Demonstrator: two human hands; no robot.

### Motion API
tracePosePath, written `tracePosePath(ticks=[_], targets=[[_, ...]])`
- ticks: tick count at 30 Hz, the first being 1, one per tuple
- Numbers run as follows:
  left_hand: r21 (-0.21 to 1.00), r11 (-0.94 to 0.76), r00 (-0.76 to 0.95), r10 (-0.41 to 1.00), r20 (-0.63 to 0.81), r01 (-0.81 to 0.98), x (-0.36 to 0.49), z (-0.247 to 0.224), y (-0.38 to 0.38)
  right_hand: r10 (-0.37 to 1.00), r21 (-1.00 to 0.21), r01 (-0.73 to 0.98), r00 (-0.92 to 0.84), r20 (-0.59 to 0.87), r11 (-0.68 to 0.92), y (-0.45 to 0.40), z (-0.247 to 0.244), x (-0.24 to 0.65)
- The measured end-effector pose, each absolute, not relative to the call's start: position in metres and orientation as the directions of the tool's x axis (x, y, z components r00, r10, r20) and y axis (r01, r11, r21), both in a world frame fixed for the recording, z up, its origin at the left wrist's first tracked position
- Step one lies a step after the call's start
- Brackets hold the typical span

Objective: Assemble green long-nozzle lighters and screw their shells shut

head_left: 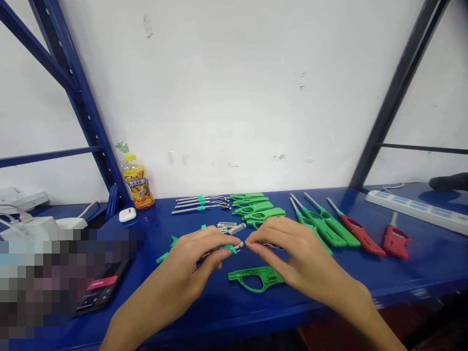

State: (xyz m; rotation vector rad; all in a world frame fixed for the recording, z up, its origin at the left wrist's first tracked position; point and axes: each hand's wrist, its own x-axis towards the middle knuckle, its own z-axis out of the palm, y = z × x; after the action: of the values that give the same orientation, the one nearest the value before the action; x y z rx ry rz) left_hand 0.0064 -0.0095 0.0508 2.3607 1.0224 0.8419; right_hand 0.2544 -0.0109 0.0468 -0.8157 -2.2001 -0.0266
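My left hand (199,258) pinches a small teal part (231,249) between thumb and index finger. Metal and dark bits stick out of its right end. Against that end, my right hand (292,248) is closed on a small dark piece (242,244), and thin wires show below its fingers. An open green lighter shell (256,279) lies on the blue table just below the hands, its right end hidden by my right hand. Behind the hands are clear small tanks (237,228), and teal pieces (162,257) lie left of my left hand.
Metal rods with wires (193,208) and green shells (256,205) lie at the back. Green lighters (329,229) and red lighters (365,236) are at right, near a power strip (420,212). A bottle (138,183), white case (127,214) and phone (104,287) stand or lie left.
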Motion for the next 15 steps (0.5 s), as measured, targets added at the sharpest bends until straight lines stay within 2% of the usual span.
tracePosePath(ticks=[9, 15], targets=[[0.584, -0.648, 0.549, 0.749, 0.371, 0.489, 0.0082, 0.0497, -0.0088, 0.571, -0.281, 0.547, -0.481, 0.665, 0.789, -0.0121, 0.0489, 0.2540], [0.598, -0.662, 0.561, 0.732, 0.387, 0.452, 0.0068, 0.0492, -0.0087, 0.619, -0.364, 0.524, -0.478, 0.623, 0.770, -0.0131, 0.0509, 0.2551]])
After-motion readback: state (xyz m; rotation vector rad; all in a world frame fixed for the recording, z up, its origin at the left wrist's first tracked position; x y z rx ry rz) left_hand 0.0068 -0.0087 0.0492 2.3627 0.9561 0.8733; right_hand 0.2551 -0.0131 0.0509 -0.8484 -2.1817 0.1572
